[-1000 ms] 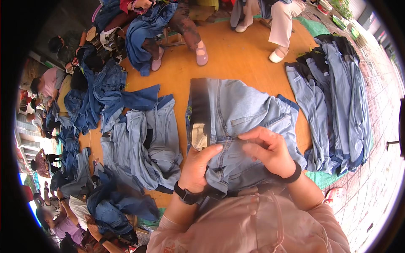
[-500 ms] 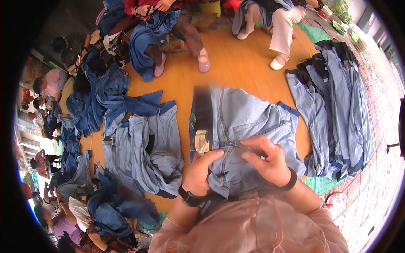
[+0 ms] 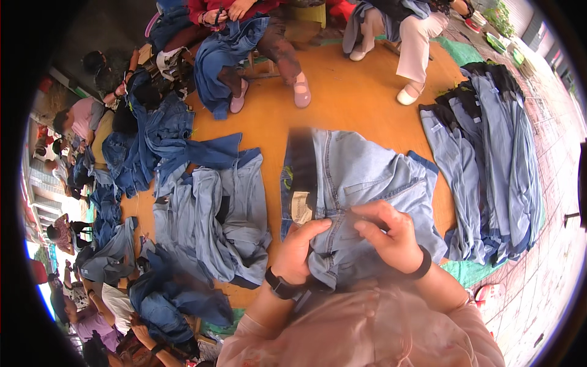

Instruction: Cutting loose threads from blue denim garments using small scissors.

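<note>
A pair of light-blue jeans (image 3: 373,168) lies across my lap, inside out, with a dark waistband (image 3: 302,156) on its left side. A pale label (image 3: 301,207) sits on that band. My left hand (image 3: 296,255) grips the denim beside the label, its thumb pressed on a seam. Just above the cloth to its right, my right hand (image 3: 396,237) is closed, thumb and forefinger brought close together. Whatever they pinch, if anything, is too small and blurred to name.
Folded light jeans (image 3: 211,202) lie to the left, with darker denim (image 3: 162,137) beyond. More jeans (image 3: 498,153) are stacked at right. Two people sit at the far side of the orange board (image 3: 342,85), their shoes (image 3: 301,92) on it. Several people work at far left.
The whole scene has shifted slightly right in view. My left hand keeps its grip on the jeans, and my right hand stays closed above them with little movement.
</note>
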`<state>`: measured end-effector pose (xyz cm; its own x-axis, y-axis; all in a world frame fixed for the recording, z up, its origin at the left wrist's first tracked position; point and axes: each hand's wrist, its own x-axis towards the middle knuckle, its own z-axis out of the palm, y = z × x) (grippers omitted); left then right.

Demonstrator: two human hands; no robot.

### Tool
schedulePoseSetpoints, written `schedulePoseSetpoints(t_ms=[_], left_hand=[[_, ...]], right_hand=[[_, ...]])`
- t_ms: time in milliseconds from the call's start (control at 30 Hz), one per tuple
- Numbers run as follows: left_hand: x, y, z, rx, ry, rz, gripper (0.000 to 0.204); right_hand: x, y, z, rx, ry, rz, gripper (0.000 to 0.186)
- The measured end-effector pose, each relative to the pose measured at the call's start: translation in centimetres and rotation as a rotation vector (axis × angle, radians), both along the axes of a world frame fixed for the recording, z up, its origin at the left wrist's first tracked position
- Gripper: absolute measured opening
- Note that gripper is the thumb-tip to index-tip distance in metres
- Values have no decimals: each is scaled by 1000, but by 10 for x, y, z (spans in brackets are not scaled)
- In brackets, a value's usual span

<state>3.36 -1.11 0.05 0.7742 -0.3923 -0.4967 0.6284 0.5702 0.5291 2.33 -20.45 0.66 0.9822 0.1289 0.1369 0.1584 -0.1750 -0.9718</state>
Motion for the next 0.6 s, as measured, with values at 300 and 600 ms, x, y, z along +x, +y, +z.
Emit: schedulePoseSetpoints(t_ms=[300,600], left_hand=[[-3,0,-1,81,-33,15,32],[-6,15,-17,153,-297,-77,31]], right_hand=[[-8,-3,-9,220,228,10,18],[-3,-1,-13,-50,57,-45,24]])
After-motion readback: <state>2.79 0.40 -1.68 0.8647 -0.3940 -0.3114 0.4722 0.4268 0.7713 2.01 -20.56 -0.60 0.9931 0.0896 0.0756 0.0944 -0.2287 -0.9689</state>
